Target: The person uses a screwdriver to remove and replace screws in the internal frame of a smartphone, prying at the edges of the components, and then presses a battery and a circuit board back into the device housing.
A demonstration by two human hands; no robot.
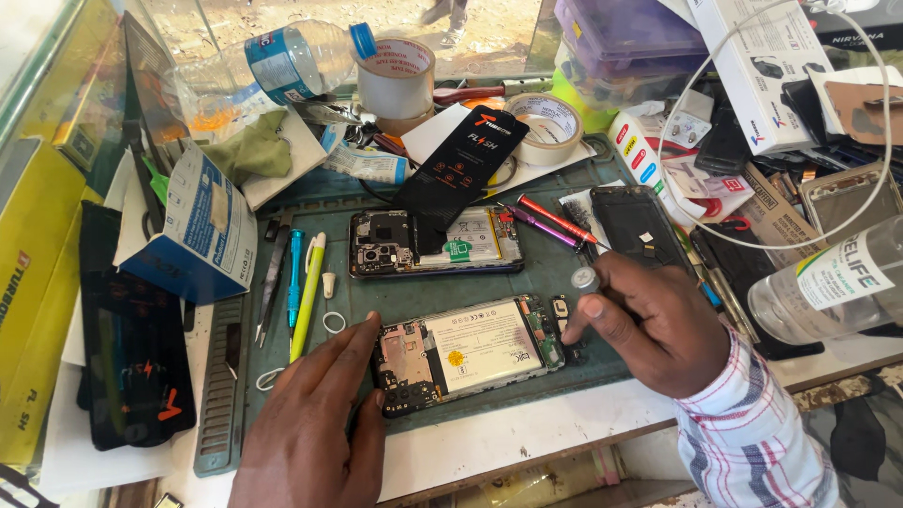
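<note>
Phone (470, 353): opened, back cover off, lying flat near the front edge of the green mat (414, 301); its white battery and circuit boards face up.
Left hand (315, 414): rests palm down on the mat, fingers spread flat; fingertips touch the phone's left end, steadying it rather than gripping.
Right hand (649, 325): at the phone's right end, fingers closed around a small screwdriver (584, 279); only its round silver cap shows above the thumb, and the tip is hidden behind the fingers.
Sleeve: striped white, red and blue, on the right wrist.
Second phone (435, 243): also open, just beyond the first on the mat; a black battery pack (461, 165) leans across its middle.
Pens (303, 282): a blue one and a yellow-green one lie side by side left of the phones, with tweezers (273, 282) just beside them.
Red screwdriver (555, 218): on the mat right of the second phone, next to a purple one.
Tape rolls (550, 127): two at the back of the bench, near a tipped plastic bottle (282, 66).
Blue box (198, 226): at the mat's left edge.
White cable (752, 240): looped over the clutter on the right.
</note>
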